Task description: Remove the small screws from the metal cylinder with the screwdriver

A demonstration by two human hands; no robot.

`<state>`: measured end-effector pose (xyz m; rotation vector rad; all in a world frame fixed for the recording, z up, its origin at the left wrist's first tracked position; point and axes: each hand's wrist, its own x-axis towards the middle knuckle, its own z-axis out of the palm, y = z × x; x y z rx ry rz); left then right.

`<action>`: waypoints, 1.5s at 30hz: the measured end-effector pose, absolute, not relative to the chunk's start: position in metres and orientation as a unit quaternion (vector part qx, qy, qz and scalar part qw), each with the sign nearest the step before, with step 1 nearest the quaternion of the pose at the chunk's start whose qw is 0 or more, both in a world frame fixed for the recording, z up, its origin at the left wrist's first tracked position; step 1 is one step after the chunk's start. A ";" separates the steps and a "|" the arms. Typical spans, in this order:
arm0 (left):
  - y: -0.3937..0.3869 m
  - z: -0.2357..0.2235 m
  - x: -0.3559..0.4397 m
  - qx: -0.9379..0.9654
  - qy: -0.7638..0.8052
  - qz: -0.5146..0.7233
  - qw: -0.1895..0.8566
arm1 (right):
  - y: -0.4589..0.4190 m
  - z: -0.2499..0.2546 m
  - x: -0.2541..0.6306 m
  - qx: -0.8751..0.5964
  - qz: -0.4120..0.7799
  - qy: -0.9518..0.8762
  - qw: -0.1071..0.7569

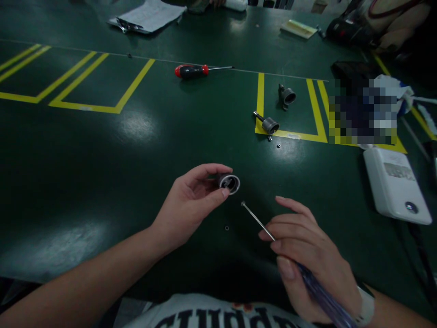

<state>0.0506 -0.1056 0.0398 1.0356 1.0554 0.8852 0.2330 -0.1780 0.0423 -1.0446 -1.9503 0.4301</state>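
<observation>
My left hand (191, 200) is closed around a round metal cup-shaped part (233, 183), its open end turned to the right. Inside the cup some small detail shows, too dark to make out. In my right hand (307, 255) is a screwdriver (257, 220) with a thin steel shaft and a clear purplish handle. A small piece, perhaps a screw or nut, sits at its tip, just right of the cup and apart from it. Below the cup lies a small nut (226, 228) on the green table (191, 136).
Two similar metal cups with stems (271, 125) lie by a yellow taped box, small nuts (279, 146) near them. A red-and-black screwdriver (193, 71) lies farther back. Clipboard papers (150, 16) are far left, a white device (398, 184) right. Another person's arm (396, 27) shows top right.
</observation>
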 end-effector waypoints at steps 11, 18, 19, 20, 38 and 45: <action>-0.116 0.043 0.058 0.516 0.466 0.372 0.614 | -0.176 0.034 0.229 -0.447 0.147 -0.799 0.374; -0.117 0.042 0.060 0.541 0.475 0.380 0.580 | -0.177 0.034 0.226 -0.440 0.130 -0.808 0.371; -0.117 0.041 0.061 0.543 0.477 0.386 0.573 | -0.177 0.035 0.225 -0.440 0.129 -0.807 0.372; -0.117 0.041 0.061 0.546 0.478 0.390 0.566 | -0.177 0.035 0.225 -0.440 0.127 -0.807 0.372; -0.116 0.042 0.063 0.547 0.494 0.392 0.551 | -0.178 0.036 0.224 -0.426 0.121 -0.811 0.383; -0.116 0.042 0.062 0.540 0.495 0.393 0.555 | -0.177 0.039 0.223 -0.417 0.107 -0.817 0.385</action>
